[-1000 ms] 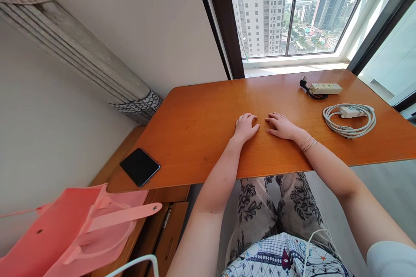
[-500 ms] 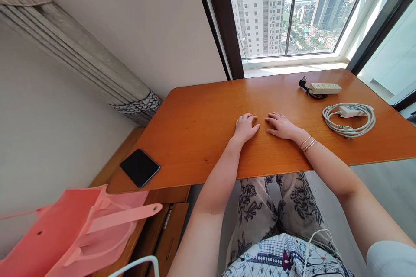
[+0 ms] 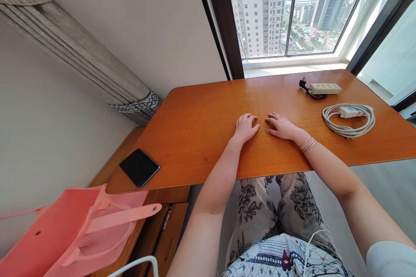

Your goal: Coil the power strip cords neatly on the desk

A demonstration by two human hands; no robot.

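My left hand (image 3: 245, 127) lies palm down on the orange wooden table (image 3: 201, 125), fingers loosely curled and holding nothing. Just to its right, my right hand (image 3: 281, 125) rests flat on the tabletop with its fingers stretched out and empty; thin bangles circle that wrist. The two hands sit side by side near the table's middle, a small gap between them. To the right of my right hand lies a coiled white cable (image 3: 349, 119) with a white adapter in it. Beyond it sits a white power strip (image 3: 325, 88) with a black plug.
A black phone (image 3: 139, 167) lies at the table's near left corner. A pink bag (image 3: 74, 229) stands on a lower wooden cabinet (image 3: 162, 233) at the left. A folded grey curtain (image 3: 81, 60) hangs along the wall. A window (image 3: 292, 8) is behind the table.
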